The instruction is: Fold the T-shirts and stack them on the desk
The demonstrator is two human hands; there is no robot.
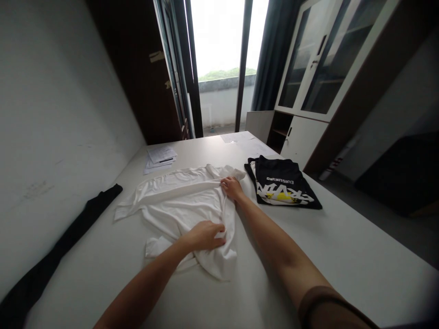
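A white shirt [192, 205] lies crumpled and partly spread on the white table [274, 256]. My left hand [206, 235] is at its near part, with thumb and fingers closed on a fold of the cloth close to the right edge. Farther away, my right hand [232, 187] pinches the same shirt near its far right corner. Between the two hands a strip of the fabric runs along the right side. One sleeve end sticks out at the left, and another piece of cloth shows beside my left forearm.
Right of the shirt is a stack of folded dark shirts [283, 176], the top one black with white and yellow print. Papers [160, 157] with a pen lie at the back left, more sheets [238, 137] at the far edge. Black cloth [78, 224] lies along the left wall.
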